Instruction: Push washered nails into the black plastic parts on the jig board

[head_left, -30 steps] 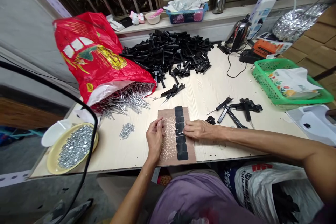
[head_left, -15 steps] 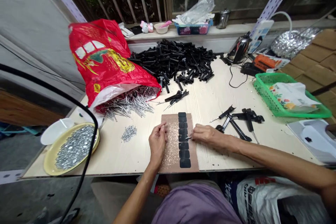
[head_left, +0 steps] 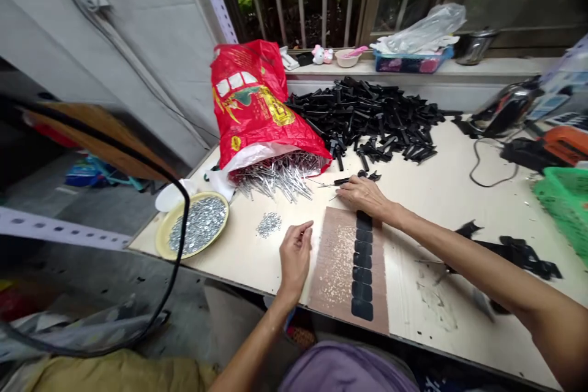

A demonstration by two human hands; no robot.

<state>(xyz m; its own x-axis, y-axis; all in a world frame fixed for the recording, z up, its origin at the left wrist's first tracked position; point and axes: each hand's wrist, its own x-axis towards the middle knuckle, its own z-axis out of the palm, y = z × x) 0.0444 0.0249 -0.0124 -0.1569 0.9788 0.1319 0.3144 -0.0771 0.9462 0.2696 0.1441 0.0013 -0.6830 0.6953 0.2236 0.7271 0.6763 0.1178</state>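
Black parts [head_left: 341, 182] are lying by the right hand [head_left: 364, 196], past the brown board [head_left: 379, 288]. Whether it or the left hand [head_left: 295, 256] is gripping, I can't tell. If the right is rushing, parts could scatter.

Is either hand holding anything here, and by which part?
The right hand is at the small cluster of black parts; whether it grips one, and where, cannot be told. No held thing is visible in the left hand.

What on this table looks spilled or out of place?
Metal pins spread from the open red bag onto the table, looking spilled; small metal pieces lie loose outside the yellow bowl. Either could be deliberate.
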